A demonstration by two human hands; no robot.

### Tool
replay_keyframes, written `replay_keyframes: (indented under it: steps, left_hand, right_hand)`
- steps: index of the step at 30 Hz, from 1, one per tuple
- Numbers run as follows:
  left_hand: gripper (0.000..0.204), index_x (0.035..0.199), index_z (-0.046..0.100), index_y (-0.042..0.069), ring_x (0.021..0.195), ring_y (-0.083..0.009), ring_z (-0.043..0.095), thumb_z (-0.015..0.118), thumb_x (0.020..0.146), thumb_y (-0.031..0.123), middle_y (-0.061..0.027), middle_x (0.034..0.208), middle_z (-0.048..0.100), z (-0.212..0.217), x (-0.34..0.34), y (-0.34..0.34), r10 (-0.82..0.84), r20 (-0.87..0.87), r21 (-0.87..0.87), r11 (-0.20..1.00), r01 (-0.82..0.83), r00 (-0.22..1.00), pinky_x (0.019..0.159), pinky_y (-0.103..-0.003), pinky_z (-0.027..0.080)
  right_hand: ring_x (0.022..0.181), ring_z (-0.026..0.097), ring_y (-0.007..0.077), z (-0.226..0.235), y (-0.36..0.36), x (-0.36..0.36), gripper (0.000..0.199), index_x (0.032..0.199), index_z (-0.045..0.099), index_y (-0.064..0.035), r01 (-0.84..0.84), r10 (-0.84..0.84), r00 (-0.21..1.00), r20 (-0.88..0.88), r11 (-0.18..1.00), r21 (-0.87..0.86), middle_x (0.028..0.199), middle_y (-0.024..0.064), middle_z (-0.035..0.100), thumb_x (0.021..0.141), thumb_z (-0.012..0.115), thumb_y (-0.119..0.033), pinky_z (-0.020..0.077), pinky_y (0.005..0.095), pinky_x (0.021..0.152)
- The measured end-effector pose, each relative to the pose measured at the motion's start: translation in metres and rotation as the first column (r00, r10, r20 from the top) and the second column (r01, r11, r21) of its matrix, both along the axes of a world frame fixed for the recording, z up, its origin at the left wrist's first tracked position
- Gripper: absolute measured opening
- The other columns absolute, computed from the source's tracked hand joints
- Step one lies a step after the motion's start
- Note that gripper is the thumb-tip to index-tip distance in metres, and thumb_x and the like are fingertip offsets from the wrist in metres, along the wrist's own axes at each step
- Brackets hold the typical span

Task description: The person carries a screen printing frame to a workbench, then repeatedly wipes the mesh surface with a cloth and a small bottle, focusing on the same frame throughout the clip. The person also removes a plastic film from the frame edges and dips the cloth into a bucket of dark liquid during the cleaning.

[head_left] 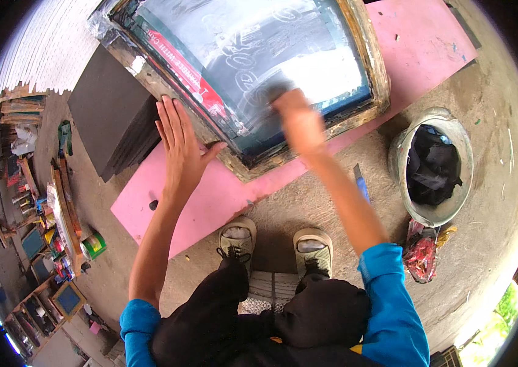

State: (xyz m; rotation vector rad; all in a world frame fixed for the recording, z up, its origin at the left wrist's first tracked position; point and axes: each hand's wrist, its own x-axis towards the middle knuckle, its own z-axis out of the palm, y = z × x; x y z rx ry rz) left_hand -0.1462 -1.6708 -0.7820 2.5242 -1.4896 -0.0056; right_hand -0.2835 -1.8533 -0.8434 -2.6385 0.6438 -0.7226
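A wooden-framed printing screen (374, 46) lies tilted across a pink board, with pale outlined letters on its mesh (234, 37) and a red printed strip along one inner side. My left hand (179, 137) rests on the frame's near left edge, fingers stretched out and thumb apart. Over the near part of the mesh, my right hand (303, 122) is blurred by motion, its fingers curled around a dark thing (278, 92) pressed to the surface. Blur hides what that dark thing is.
A pink board (204, 205) lies under the screen. Black sheets (112, 110) are stacked left, beside white sheets (42, 49). To the right stand a metal bucket (398, 153) with black cloth (435, 165), a blue cutter knife (361, 185) and a red plastic bag (421, 260). A green can (94, 246) stands left.
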Motion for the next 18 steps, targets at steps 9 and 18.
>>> replay_keyframes:
  steps: [9,18]
  left_hand:
    - [0.110,0.140,-0.001,-0.009,0.137,-0.0447,-0.006,0.076,0.070,0.027,-0.0298,0.147,-0.008,0.002,-0.004,-0.007,-0.027,0.012,-0.058,0.998,0.027,1.000,0.111,-0.050,0.008]
    - [0.113,0.141,-0.006,-0.006,0.137,-0.0429,-0.012,0.077,0.069,0.020,-0.0273,0.147,-0.014,-0.003,-0.001,-0.005,-0.023,-0.086,-0.063,0.998,0.017,0.996,0.112,-0.049,0.005]
  right_hand:
    - [0.090,0.060,0.0263,-0.020,0.008,-0.004,0.024,0.088,0.064,-0.0039,-0.112,0.079,0.984,0.161,0.970,0.214,0.096,0.0125,0.062,0.069,0.055,0.008,0.0525,0.0352,0.071]
    - [0.086,0.061,0.0278,-0.019,-0.037,-0.026,0.032,0.095,0.063,-0.0021,0.208,-0.202,0.975,0.091,0.976,-0.068,0.090,0.0138,0.062,0.069,0.053,0.014,0.0560,0.0320,0.071]
